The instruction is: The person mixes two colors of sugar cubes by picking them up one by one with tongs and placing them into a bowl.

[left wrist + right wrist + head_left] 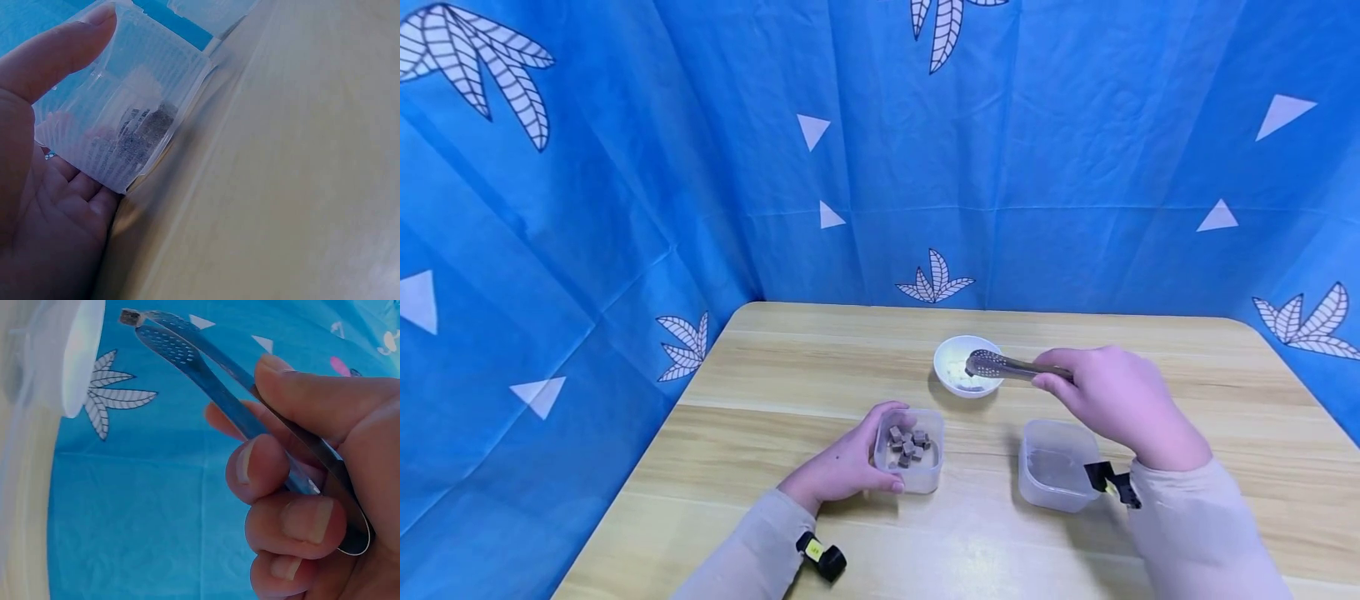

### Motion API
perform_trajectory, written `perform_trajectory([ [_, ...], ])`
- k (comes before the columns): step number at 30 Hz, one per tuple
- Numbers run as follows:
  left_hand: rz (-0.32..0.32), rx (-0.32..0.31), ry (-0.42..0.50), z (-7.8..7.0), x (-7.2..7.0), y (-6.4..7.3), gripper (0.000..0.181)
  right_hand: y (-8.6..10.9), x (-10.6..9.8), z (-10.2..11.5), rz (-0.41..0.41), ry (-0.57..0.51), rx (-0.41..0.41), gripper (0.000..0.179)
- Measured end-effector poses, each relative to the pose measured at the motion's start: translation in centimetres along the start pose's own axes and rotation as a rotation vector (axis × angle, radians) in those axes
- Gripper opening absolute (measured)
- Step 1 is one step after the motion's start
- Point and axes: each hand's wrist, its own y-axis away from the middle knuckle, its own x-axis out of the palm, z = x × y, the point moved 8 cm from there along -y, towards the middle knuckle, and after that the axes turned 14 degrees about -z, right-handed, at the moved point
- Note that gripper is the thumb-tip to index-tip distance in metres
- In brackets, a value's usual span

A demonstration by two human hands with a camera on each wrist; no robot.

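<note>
My right hand (1112,404) grips metal tongs (215,397) with perforated, spoon-like ends. Pinched at their tips is a small brown cube (130,317). In the head view the tongs' tips overlap a white bowl (951,387) with pale contents. The thumb and fingers of my left hand (846,468) wrap the left side of a clear plastic container (917,481), which stands on the table. Several brown cubes (908,448) lie in its bottom; the left wrist view shows them blurred through the ribbed wall.
A second clear plastic container (1051,497) stands on the wooden table (790,358), below my right wrist and right of the held one. Behind the table's far edge hangs a blue curtain (1075,167) with leaf and triangle prints; it also runs along the left side.
</note>
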Motion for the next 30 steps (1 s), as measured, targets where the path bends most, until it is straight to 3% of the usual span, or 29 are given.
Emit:
perform_trajectory([
  [7,0.005,0.000,0.007,0.0,0.1,0.1,0.109,-0.1,2.2,0.3,0.034,0.020,0.020,0.017],
  [15,0.005,0.031,0.006,-0.3,0.1,0.0,0.107,-0.2,3.5,1.0,0.013,0.025,0.007,0.014],
  [25,0.010,0.030,0.017,-0.2,0.2,-0.1,0.104,-0.1,3.0,1.2,0.051,-0.013,0.034,0.016],
  [30,0.007,0.022,0.019,-0.1,0.2,0.0,0.103,0.0,2.0,2.0,0.035,-0.033,0.008,0.018],
])
